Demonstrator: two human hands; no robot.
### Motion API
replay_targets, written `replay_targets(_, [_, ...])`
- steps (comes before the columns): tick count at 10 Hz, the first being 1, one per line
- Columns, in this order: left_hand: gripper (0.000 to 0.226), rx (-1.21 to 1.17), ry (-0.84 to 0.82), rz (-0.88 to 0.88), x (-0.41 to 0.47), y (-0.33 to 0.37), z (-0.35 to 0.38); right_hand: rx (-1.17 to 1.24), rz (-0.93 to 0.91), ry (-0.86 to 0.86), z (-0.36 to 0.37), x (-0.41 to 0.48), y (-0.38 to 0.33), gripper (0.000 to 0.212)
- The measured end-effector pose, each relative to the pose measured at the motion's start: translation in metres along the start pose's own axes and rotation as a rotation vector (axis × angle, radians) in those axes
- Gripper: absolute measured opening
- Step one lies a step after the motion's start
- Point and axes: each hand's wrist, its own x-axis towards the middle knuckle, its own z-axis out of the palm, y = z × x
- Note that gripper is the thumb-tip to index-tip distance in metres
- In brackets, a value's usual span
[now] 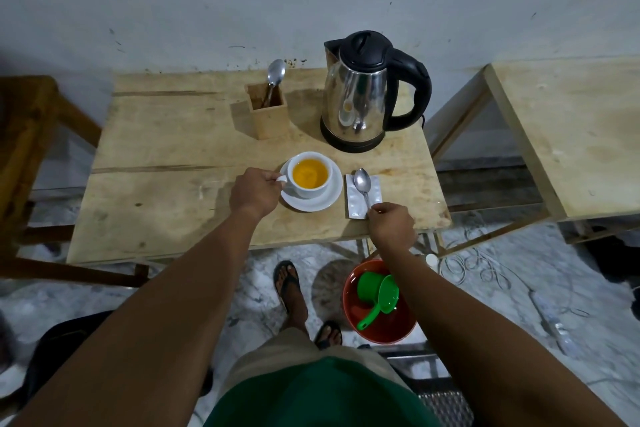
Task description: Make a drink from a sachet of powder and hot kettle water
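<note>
Cup: a white cup (309, 174) stands on a white saucer (310, 200) near the front edge of the table (156, 156), right of its middle; it is filled with an orange-yellow drink.
Left hand: the left hand (255, 191) reaches to the cup's left side, its fingers (272, 178) pinching the cup's handle.
Right hand: the right hand (391, 224) rests at the front right corner of the table, fingers curled together and pinching the end of a spoon's handle.
Spoon: the metal spoon (363, 185) lies bowl-up and pointing toward the back edge, resting on the sachet.
Sachet: a silvery sachet (356, 203) lies flat just beside the saucer on its right, close to the front edge.
Kettle: a steel kettle (363, 94) with a black lid and handle stands on its base near the back right corner, lid closed.
Holder: a wooden box holder (268, 111) sits left of the kettle toward the back edge, a second spoon (276, 74) standing in it.
Floor: a red basin (349, 305) with a green scoop (377, 295) in it sits under the front right corner.
</note>
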Motion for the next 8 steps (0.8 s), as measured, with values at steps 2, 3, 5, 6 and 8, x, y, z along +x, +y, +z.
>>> replay_targets(2, [0.027,-0.004,-0.006,0.005,-0.001,0.002,-0.002,-0.066,-0.022,0.014,0.001,0.001,-0.003,0.023])
replay_targets(3, [0.027,-0.009,-0.003,-0.001,-0.002,0.003,-0.003,-0.069,-0.071,0.036,0.004,0.000,-0.006,0.030])
replay_targets(5, [0.029,-0.015,-0.011,0.002,-0.007,0.005,-0.005,-0.110,-0.174,0.031,0.006,-0.006,-0.016,0.032])
replay_targets(6, [0.032,-0.032,-0.020,0.033,-0.014,0.009,-0.010,-0.053,-0.198,0.021,-0.006,-0.011,-0.027,0.029])
replay_targets(8, [0.036,0.008,-0.008,0.052,-0.030,-0.010,-0.026,0.371,-0.387,-0.032,-0.069,-0.021,-0.089,0.012])
